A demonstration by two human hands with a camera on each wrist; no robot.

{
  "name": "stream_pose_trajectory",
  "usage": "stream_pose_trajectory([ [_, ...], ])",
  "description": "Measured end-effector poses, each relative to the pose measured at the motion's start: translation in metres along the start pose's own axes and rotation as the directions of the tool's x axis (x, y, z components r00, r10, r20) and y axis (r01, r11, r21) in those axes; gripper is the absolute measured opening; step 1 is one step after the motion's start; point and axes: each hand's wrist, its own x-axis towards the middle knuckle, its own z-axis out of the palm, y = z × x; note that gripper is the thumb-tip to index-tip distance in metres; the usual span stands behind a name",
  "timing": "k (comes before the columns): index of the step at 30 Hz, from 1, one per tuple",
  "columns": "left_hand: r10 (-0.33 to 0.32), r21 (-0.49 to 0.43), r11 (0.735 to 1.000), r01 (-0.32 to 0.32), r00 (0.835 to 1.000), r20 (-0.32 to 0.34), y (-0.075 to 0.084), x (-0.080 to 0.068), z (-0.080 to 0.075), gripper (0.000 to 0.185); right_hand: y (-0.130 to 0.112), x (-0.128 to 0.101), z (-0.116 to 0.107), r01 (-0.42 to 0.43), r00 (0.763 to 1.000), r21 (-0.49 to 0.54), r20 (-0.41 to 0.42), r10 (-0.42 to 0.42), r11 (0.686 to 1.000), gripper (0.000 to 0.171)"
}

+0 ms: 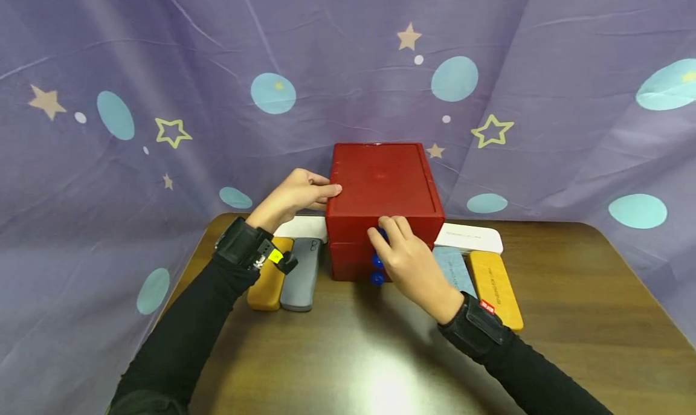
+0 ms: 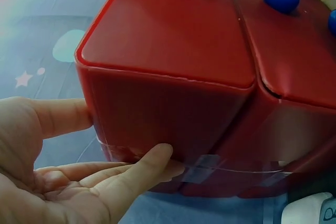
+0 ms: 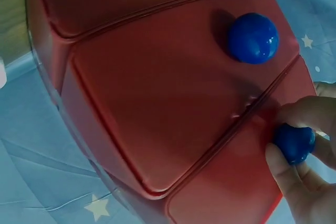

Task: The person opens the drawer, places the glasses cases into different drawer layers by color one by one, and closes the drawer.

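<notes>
1. A purple cloth backdrop [image 1: 163, 52] printed with stars and pale blue ovals hangs behind and to both sides of the scene.
2. A dark brown table [image 1: 348, 354] carries everything else.
3. A red drawer box [image 1: 383, 185] stands upright at the back middle of the table, just in front of the backdrop; its front shows stacked drawers with round blue knobs.
4. The left hand [image 1: 296, 196] rests against the box's left side near the top edge, with straight fingers and the thumb pressed flat to the red wall; it grips nothing.
5. The right hand [image 1: 410, 258] is at the box's front, its fingertips [image 3: 294, 116] pinching the top blue knob [image 3: 294, 141].
6. Left of the box lie a white case [image 1: 301, 228], a grey case [image 1: 303, 274] and a mustard case [image 1: 267, 285], side by side and close together.
7. Right of the box lie another white case [image 1: 470, 238], a light blue case [image 1: 452, 267] and an orange case [image 1: 495, 288].
8. A second blue knob [image 3: 253, 38] sits free on the drawer below the pinched one, and a third shows lowest in the head view.
</notes>
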Motion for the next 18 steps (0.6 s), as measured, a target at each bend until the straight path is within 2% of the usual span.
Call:
stream_pose_trajectory([
  [8,-0.004,0.017,1.000,0.004,1.000,-0.002,0.000,0.000,-0.004,0.049,-0.003,0.010,0.006,0.023,0.999,-0.037,-0.037,-0.024,0.999,0.014],
  [18,-0.016,0.039,0.999,0.016,1.000,0.000,0.002,0.002,-0.003,0.052,-0.012,0.010,0.005,0.014,0.999,-0.035,-0.049,-0.015,0.999,0.011],
])
